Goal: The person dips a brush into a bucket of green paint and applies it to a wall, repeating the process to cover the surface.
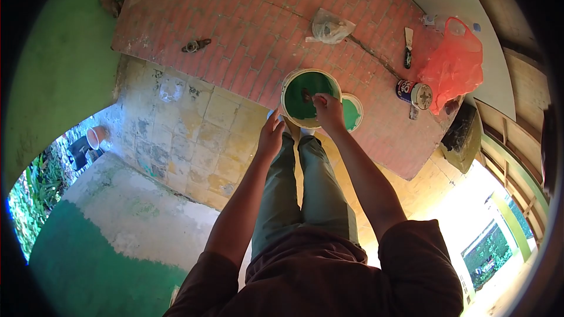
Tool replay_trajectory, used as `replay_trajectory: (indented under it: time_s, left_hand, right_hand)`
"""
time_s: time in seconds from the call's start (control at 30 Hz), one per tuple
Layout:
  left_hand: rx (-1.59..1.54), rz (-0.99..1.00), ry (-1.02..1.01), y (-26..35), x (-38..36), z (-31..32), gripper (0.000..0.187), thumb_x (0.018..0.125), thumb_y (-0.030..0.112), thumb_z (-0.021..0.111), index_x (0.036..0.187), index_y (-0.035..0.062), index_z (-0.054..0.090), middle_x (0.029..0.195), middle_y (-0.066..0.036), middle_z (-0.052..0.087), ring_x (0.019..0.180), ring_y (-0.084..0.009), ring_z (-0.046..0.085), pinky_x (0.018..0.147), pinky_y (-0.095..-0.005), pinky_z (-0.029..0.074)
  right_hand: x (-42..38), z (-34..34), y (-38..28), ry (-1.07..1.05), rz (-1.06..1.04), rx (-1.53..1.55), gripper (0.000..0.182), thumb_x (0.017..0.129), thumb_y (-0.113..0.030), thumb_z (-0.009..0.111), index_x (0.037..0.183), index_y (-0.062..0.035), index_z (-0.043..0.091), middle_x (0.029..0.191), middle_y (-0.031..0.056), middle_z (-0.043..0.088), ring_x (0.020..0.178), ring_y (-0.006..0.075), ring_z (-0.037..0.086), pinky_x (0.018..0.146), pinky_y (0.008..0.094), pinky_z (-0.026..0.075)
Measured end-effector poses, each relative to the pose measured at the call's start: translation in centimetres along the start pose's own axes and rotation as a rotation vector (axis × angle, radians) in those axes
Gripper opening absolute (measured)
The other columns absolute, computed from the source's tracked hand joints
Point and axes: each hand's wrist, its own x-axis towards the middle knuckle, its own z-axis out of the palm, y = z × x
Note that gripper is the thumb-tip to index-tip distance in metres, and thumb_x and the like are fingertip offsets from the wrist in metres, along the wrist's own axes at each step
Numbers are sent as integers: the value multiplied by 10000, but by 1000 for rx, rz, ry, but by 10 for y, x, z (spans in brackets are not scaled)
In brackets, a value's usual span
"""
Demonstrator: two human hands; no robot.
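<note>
A round white bucket (286,84) of green paint (310,105) stands in front of my feet. Over its right side, my right hand (329,111) is closed on what looks like a paintbrush (306,93); its brown end is at the paint and most of the handle is hidden in my fingers. My left hand (271,134) is just outside the bucket's left rim, with fingers stretched out and holding nothing visible. Partly behind my right hand sits a round lid (352,113) with green paint on it.
Right of the bucket lie a paint can (415,94), a scraper (408,48) and a red plastic bag (455,61). A clear plastic bag (331,27) rests beyond it. At left, a wall (100,258) is part green, part white; a pink cup (96,137) stands past it.
</note>
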Motion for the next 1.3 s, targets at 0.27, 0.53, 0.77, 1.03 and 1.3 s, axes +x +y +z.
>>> replay_trajectory:
  time_s: [0.27,0.53,0.77,1.03,1.3]
  left_hand:
    - [-54,-58,-82,-1,15,0,568,917,53,439,1442,-17,235,1487,-177,287,1375,-272,276,1109,-353,230]
    - [-60,-266,-97,18,13,8,590,915,114,438,1467,65,236,1505,-120,279,1366,-214,297,1094,-348,225]
    - [11,-188,-146,21,12,4,577,923,182,458,1466,128,273,1498,-70,312,1363,-192,291,1063,-358,233]
    - [38,-238,-96,49,8,12,553,902,46,445,1433,4,298,1478,-139,323,1370,-219,288,1099,-314,225]
    - [109,-251,-160,36,11,4,588,939,254,461,1473,133,250,1517,-95,267,1395,-246,236,1091,-449,194]
  right_hand:
    - [-26,10,-30,36,-193,-92,259,850,-224,610,960,7,653,834,204,659,807,352,654,697,407,506]
    - [-36,27,-42,-3,-201,-85,203,834,-185,616,908,3,637,786,206,638,786,373,638,672,433,492]
    - [-34,-2,-35,-53,-152,-35,242,843,-211,635,978,-10,642,841,200,657,817,346,655,701,401,510]
    - [-19,-21,-19,-122,-182,-6,187,779,-95,598,941,-25,656,884,194,660,810,361,640,723,425,510]
    - [-12,-4,-35,-100,-338,-219,147,743,-74,586,853,-45,678,852,182,613,827,355,616,766,427,508]
